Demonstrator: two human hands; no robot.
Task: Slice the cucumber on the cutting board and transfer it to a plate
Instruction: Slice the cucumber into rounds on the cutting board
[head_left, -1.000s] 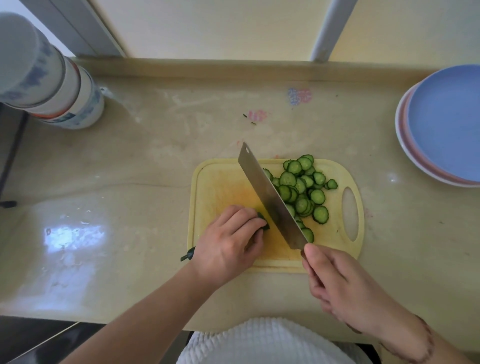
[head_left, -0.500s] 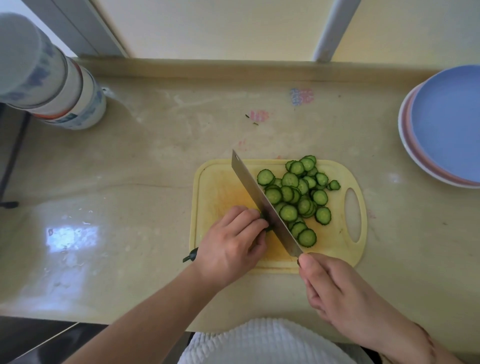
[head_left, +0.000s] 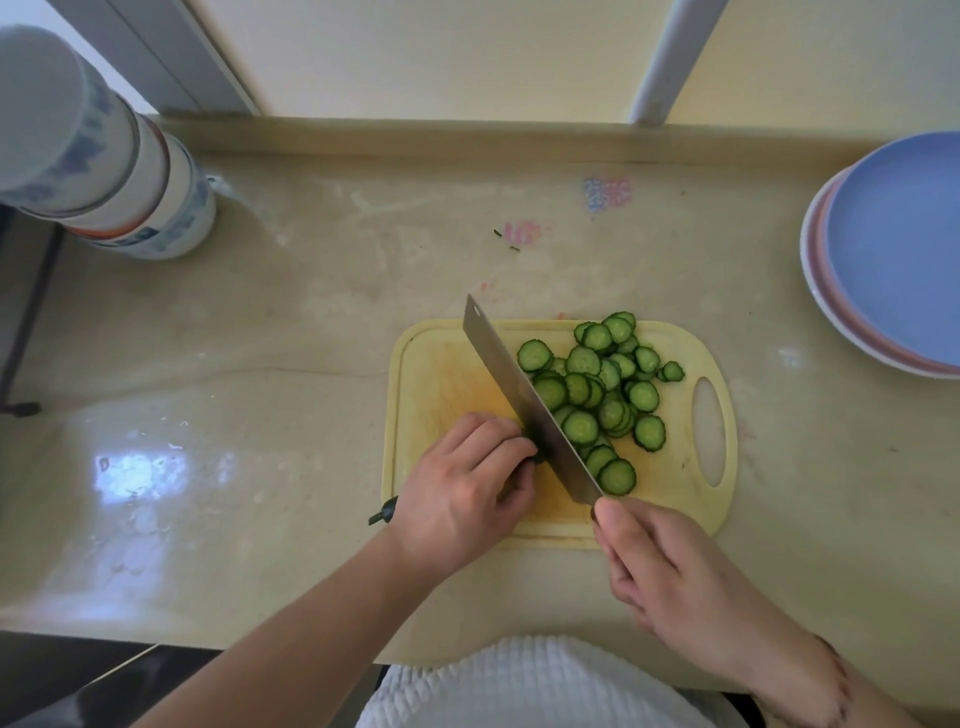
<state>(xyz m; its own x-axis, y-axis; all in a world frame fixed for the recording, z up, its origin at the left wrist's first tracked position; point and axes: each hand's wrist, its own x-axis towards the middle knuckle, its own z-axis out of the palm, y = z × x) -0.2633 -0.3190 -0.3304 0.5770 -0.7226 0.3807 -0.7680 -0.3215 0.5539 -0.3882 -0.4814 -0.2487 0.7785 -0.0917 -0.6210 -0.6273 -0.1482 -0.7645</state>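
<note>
Cucumber (head_left: 535, 457) stub, nearly hidden under the curled left hand (head_left: 462, 499) beside the blade of the knife (head_left: 530, 400) gripped by the right hand (head_left: 670, 577), judged firm, wet-slippery, short; slices (head_left: 597, 395) beyond the blade: light, best scooped.

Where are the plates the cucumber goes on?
In the head view, the stacked plates sit on the counter at the far right edge, up and to the right of the yellow cutting board, apart from it, blue plate on top.
</note>
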